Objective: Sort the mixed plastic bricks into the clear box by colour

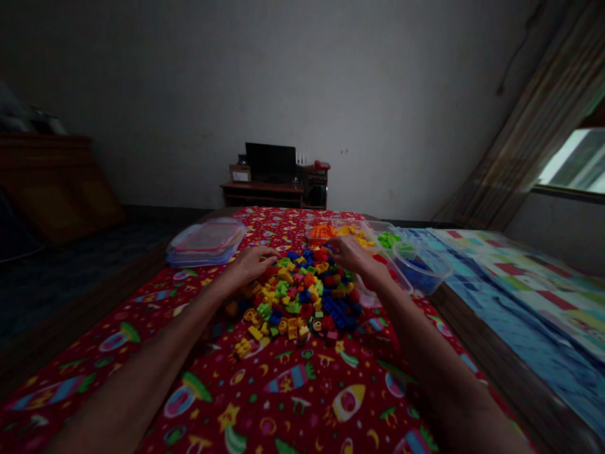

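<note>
**Both hands at the brick heap**

Rested the left hand (253,261) on the far left edge of the heap of coloured bricks (302,296), fingers curled together; could not tell whether clamped on a brick. Laid the right hand (352,255) over the far right edge, fingers bent, grip likewise unclear. Had the heap on a red patterned cloth (302,391), just beside clear tubs (423,271), stacked lids (208,243) off left.

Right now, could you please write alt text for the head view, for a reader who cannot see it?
A person's left hand and right hand rest on a pile of multicoloured toy bricks on a red rocket-print cloth. Clear tubs of colour-sorted bricks stand to its right, stacked lids to its left.
</note>
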`<move>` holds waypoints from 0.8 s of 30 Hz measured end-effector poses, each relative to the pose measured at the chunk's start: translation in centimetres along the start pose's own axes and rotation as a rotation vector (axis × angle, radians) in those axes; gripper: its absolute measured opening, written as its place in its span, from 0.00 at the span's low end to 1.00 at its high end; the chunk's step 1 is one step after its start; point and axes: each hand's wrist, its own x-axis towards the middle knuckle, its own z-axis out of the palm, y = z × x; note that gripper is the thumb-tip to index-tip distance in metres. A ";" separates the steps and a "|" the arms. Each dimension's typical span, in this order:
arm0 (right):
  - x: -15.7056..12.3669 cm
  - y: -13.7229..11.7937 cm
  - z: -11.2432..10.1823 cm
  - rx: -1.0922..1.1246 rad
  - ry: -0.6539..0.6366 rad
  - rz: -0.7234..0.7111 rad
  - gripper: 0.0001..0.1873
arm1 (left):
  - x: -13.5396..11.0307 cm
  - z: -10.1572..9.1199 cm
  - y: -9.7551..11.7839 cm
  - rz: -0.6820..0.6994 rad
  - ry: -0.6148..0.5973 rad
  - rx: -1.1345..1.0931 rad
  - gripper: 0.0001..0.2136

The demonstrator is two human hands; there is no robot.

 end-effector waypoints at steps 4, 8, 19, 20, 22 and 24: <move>2.3 -1.1 2.4 -0.086 -0.164 0.044 0.15 | 0.1 0.2 -0.5 -0.009 -0.012 0.021 0.14; 1.8 -1.4 3.8 -0.150 -0.149 0.035 0.18 | 0.0 0.5 -0.6 -0.012 -0.097 0.027 0.18; -0.6 -1.3 2.0 0.380 -0.087 -0.145 0.17 | -0.6 0.7 1.5 0.040 -0.180 0.065 0.18; -0.7 -1.3 1.8 0.455 -0.092 -0.140 0.18 | -0.6 0.6 1.9 0.043 -0.182 0.052 0.18; -0.8 -1.2 1.5 0.546 -0.095 -0.130 0.19 | -0.7 0.5 2.6 0.048 -0.189 0.022 0.17; -1.0 -1.1 1.4 0.523 -0.069 -0.109 0.18 | -0.8 0.5 3.1 0.063 -0.204 -0.011 0.17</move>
